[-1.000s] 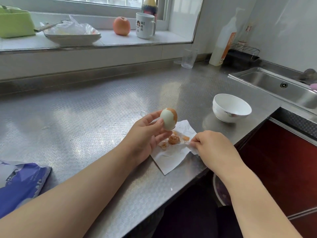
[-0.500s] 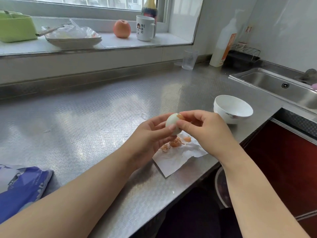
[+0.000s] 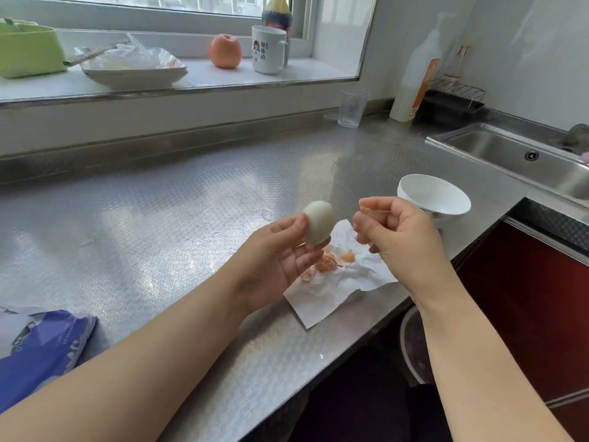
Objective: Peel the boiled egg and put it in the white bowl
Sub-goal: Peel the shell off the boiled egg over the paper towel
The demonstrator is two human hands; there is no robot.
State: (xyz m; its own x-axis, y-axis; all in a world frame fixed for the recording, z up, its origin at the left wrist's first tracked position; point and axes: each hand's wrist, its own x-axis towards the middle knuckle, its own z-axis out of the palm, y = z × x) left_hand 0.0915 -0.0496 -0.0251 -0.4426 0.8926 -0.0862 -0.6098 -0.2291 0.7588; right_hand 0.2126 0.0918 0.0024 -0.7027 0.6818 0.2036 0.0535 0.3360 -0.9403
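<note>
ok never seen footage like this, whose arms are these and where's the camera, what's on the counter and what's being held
No machine here: these are a person's two bare arms, filmed by one wide-angle camera worn on the head, looking forward and down.

The left hand holds the egg up; no shell shows on the side we see. The right hand pinches a scrap of orange shell between its fingers.

On the steel counter, under the hands, lies a white napkin with more shell bits on it. Just beyond the right hand sits the white bowl, with no egg in it. A glass and a bottle stand at the back, a sink is to the right, and a blue bag lies at the near left.

On the windowsill are an apple, a mug and a plate.
</note>
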